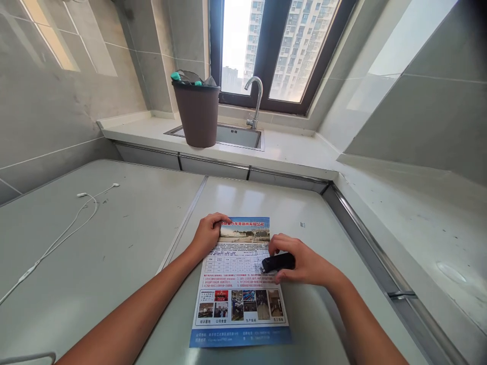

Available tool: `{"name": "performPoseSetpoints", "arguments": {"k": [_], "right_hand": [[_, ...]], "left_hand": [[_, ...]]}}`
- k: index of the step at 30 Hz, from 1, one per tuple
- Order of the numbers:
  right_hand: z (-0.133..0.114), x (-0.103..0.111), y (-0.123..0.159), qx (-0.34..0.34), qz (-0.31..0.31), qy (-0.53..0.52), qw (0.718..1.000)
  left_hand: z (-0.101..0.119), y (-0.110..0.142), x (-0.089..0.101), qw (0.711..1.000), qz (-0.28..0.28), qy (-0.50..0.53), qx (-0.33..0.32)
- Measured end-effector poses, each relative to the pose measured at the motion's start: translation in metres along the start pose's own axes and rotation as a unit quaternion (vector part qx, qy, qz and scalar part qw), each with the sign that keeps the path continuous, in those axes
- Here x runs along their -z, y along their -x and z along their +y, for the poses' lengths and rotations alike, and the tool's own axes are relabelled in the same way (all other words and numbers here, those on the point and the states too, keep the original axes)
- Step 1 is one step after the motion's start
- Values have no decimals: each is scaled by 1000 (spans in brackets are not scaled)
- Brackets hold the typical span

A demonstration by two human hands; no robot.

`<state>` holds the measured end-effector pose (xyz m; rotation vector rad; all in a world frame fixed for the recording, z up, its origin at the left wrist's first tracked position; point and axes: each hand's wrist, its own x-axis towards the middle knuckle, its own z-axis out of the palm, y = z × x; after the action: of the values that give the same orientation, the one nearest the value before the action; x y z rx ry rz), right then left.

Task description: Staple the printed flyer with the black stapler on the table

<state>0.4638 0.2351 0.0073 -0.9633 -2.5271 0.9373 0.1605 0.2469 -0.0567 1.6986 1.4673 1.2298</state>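
Observation:
A printed flyer [228, 313] with blue bands, text, a table and small photos lies on the table in front of me. My left hand [210, 232] is at its upper left edge, fingers bent over the paper and holding it. On the right side, my right hand [294, 259] grips a black stapler [279, 262] between thumb and fingers. The stapler's front end points left and rests over the flyer's right part. Small staple-like marks run down the paper near its right edge. Part of the stapler is hidden in my palm.
Small staples [302, 224] lie right of the flyer on the white table [243, 195]. A white cable [57, 248] stretches across the left. Beyond stand a brown bin [198, 114], a sink [239, 136] and a faucet [258, 99] beneath a window.

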Motion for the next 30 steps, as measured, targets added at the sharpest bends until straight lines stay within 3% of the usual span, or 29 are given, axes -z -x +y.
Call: {"name": "performPoseSetpoints", "arguments": {"k": [4, 7, 10, 13, 16, 18, 20, 25, 30], "right_hand": [[27, 12, 10, -9, -41, -45, 998], [46, 20, 16, -10, -8, -83, 996], [60, 27, 21, -36, 92, -78, 992], [67, 27, 21, -76, 228, -66, 968], [62, 17, 13, -93, 355, -64, 928], [49, 6, 4, -84, 391, -70, 914], [32, -8, -5, -60, 367, -80, 925], [-6, -44, -24, -6, 215, -96, 972], [-7, -62, -33, 13, 171, -85, 982]], "left_hand": [[0, 0, 2, 1000, -9, -2, 12], [1, 0, 3, 1000, -11, -12, 17], [1, -1, 3, 999, -12, -25, 15], [1, -1, 2, 1000, -10, -27, 6], [0, -1, 1, 999, -23, -23, 1], [-1, -1, 0, 999, -44, -23, -8], [-1, 0, -1, 997, -64, -26, -21], [1, 1, 0, 995, -89, -45, -27], [1, 0, 0, 995, -90, -28, -33]]}}
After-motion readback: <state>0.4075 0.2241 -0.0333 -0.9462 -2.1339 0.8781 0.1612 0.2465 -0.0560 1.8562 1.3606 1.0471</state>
